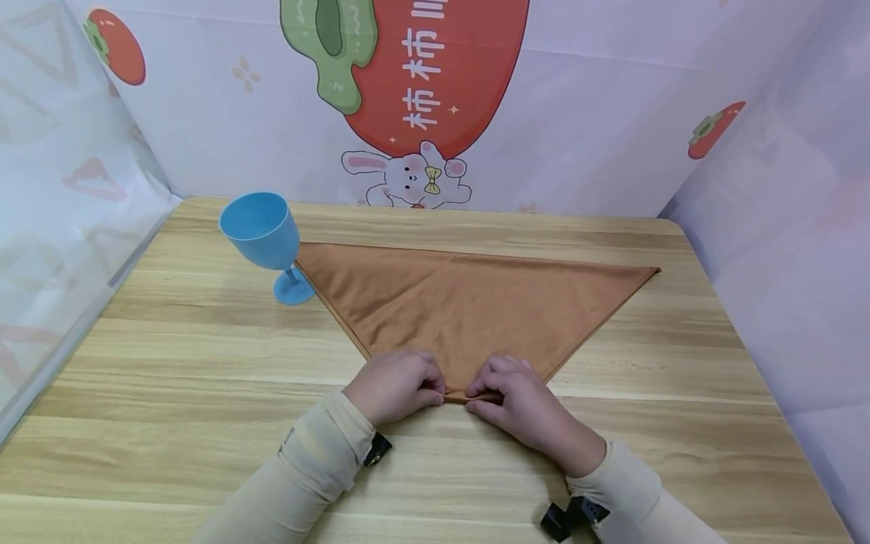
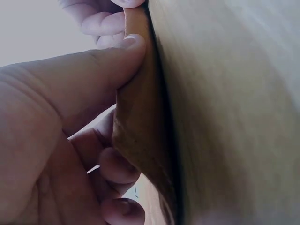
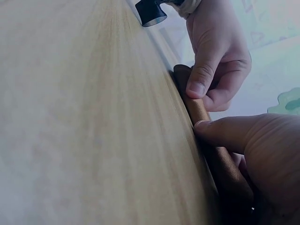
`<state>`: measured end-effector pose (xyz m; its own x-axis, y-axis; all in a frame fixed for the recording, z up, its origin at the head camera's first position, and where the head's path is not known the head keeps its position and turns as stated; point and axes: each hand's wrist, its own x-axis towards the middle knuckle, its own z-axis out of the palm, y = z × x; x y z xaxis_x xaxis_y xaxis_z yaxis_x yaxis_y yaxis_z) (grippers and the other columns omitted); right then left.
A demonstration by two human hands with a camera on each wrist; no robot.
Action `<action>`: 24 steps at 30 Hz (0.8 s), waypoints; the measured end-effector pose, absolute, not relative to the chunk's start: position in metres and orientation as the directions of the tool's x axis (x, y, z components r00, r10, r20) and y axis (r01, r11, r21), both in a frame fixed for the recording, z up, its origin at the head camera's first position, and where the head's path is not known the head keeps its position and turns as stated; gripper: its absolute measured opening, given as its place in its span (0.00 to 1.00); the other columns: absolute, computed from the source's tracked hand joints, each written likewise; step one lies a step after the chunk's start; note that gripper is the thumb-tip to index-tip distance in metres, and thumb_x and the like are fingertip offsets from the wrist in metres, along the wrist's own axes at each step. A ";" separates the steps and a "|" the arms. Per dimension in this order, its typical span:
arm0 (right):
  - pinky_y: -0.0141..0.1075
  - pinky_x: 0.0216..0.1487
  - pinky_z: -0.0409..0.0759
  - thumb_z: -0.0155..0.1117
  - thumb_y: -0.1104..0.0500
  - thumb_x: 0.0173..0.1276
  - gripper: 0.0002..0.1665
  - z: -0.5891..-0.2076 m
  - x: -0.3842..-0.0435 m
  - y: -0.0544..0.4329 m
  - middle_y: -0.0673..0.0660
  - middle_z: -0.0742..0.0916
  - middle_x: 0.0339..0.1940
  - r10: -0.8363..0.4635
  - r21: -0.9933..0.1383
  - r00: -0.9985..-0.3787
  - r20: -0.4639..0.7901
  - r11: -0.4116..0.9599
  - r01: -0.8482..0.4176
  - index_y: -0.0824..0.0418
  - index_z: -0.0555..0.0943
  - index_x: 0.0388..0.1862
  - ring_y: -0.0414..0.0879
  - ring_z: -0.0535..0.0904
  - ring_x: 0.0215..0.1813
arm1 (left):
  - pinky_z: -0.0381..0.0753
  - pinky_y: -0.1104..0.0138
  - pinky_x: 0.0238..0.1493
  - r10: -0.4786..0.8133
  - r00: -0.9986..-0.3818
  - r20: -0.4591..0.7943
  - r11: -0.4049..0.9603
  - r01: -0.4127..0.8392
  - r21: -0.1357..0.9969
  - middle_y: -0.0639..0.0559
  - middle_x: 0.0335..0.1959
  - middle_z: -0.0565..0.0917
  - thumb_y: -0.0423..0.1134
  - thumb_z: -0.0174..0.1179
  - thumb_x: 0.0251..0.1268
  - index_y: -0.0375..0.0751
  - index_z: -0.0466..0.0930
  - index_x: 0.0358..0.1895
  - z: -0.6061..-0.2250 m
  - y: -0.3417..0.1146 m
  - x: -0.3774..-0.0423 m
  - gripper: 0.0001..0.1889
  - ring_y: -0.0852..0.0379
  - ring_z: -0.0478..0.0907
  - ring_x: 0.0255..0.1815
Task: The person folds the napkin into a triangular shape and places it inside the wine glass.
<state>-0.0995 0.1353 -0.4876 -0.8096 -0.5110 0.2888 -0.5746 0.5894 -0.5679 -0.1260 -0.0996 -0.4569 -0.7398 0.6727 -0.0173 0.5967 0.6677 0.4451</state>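
Note:
A brown cloth (image 1: pixel 469 302) lies on the table, its long straight edge at the far side and its sides narrowing toward the person. Along the near end runs a narrow folded strip. My left hand (image 1: pixel 401 385) pinches the left part of this strip between thumb and fingers. Just to its right, my right hand (image 1: pixel 519 400) pinches the same strip, with a short stretch of cloth showing between the thumbs. In the left wrist view the left thumb (image 2: pixel 126 56) presses on the folded edge. From the right wrist, both thumbs show on the rolled cloth (image 3: pixel 225 168).
A blue plastic goblet (image 1: pixel 261 234) stands at the far left, its base beside the cloth's left corner. The wooden table (image 1: pixel 204 423) ends at a printed backdrop (image 1: pixel 598 113) behind, with white sheeting along both sides.

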 end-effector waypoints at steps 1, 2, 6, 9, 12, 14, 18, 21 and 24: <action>0.42 0.47 0.70 0.81 0.59 0.54 0.09 -0.488 -0.100 0.135 0.39 0.81 0.33 -0.510 -0.563 -0.807 0.297 0.589 -0.579 0.49 0.87 0.30 0.35 0.76 0.41 | 0.77 0.65 0.38 0.672 -0.740 -0.020 0.668 0.595 0.447 0.65 0.33 0.80 0.45 0.70 0.62 0.55 0.86 0.30 -0.457 -0.100 -0.126 0.04 0.65 0.78 0.35; 0.41 0.47 0.69 0.81 0.59 0.54 0.09 -0.488 -0.100 0.135 0.39 0.81 0.33 -0.509 -0.558 -0.806 0.303 0.591 -0.583 0.49 0.88 0.30 0.35 0.76 0.40 | 0.78 0.64 0.39 0.672 -0.740 -0.022 0.667 0.592 0.451 0.65 0.33 0.81 0.44 0.70 0.63 0.54 0.86 0.31 -0.457 -0.100 -0.127 0.04 0.64 0.79 0.35; 0.39 0.43 0.67 0.80 0.57 0.56 0.07 -0.487 -0.099 0.135 0.38 0.81 0.32 -0.506 -0.542 -0.808 0.302 0.606 -0.582 0.48 0.88 0.31 0.35 0.76 0.40 | 0.79 0.63 0.42 0.668 -0.744 -0.032 0.669 0.581 0.463 0.64 0.35 0.83 0.43 0.68 0.65 0.53 0.86 0.33 -0.459 -0.101 -0.129 0.03 0.64 0.80 0.38; 0.39 0.43 0.66 0.78 0.56 0.59 0.06 -0.486 -0.099 0.135 0.38 0.81 0.33 -0.507 -0.530 -0.813 0.285 0.624 -0.574 0.48 0.87 0.31 0.35 0.76 0.41 | 0.78 0.64 0.39 0.665 -0.746 -0.029 0.668 0.577 0.470 0.65 0.33 0.82 0.42 0.67 0.66 0.55 0.83 0.33 -0.460 -0.101 -0.130 0.03 0.65 0.79 0.35; 0.38 0.43 0.66 0.77 0.56 0.61 0.05 -0.485 -0.099 0.135 0.38 0.81 0.33 -0.507 -0.518 -0.818 0.272 0.639 -0.569 0.48 0.87 0.32 0.35 0.76 0.41 | 0.75 0.66 0.34 0.664 -0.748 -0.011 0.659 0.579 0.480 0.66 0.29 0.79 0.41 0.67 0.65 0.55 0.80 0.33 -0.460 -0.100 -0.129 0.05 0.66 0.75 0.31; 0.38 0.43 0.65 0.76 0.56 0.61 0.04 -0.485 -0.099 0.135 0.38 0.81 0.33 -0.508 -0.512 -0.819 0.266 0.646 -0.566 0.48 0.87 0.33 0.35 0.76 0.41 | 0.73 0.67 0.32 0.660 -0.751 -0.003 0.656 0.574 0.489 0.67 0.27 0.77 0.40 0.67 0.65 0.56 0.78 0.32 -0.460 -0.100 -0.129 0.07 0.66 0.74 0.29; 0.38 0.43 0.65 0.76 0.56 0.62 0.04 -0.484 -0.099 0.134 0.38 0.80 0.32 -0.508 -0.504 -0.820 0.262 0.653 -0.565 0.49 0.87 0.33 0.35 0.75 0.40 | 0.74 0.67 0.33 0.665 -0.747 -0.007 0.653 0.576 0.492 0.67 0.28 0.78 0.40 0.67 0.64 0.57 0.79 0.31 -0.459 -0.101 -0.129 0.07 0.66 0.74 0.30; 0.38 0.43 0.64 0.76 0.56 0.62 0.04 -0.484 -0.099 0.134 0.38 0.80 0.32 -0.509 -0.500 -0.820 0.261 0.656 -0.566 0.49 0.87 0.33 0.36 0.75 0.40 | 0.74 0.67 0.34 0.669 -0.742 -0.035 0.665 0.577 0.475 0.66 0.29 0.77 0.44 0.70 0.62 0.57 0.81 0.31 -0.458 -0.102 -0.129 0.06 0.66 0.74 0.30; 0.38 0.43 0.65 0.76 0.56 0.62 0.04 -0.484 -0.099 0.134 0.39 0.81 0.33 -0.509 -0.499 -0.820 0.261 0.656 -0.566 0.49 0.87 0.33 0.36 0.75 0.41 | 0.72 0.66 0.33 0.659 -0.750 -0.066 0.691 0.568 0.448 0.67 0.30 0.76 0.48 0.73 0.57 0.58 0.82 0.32 -0.456 -0.101 -0.128 0.08 0.66 0.72 0.30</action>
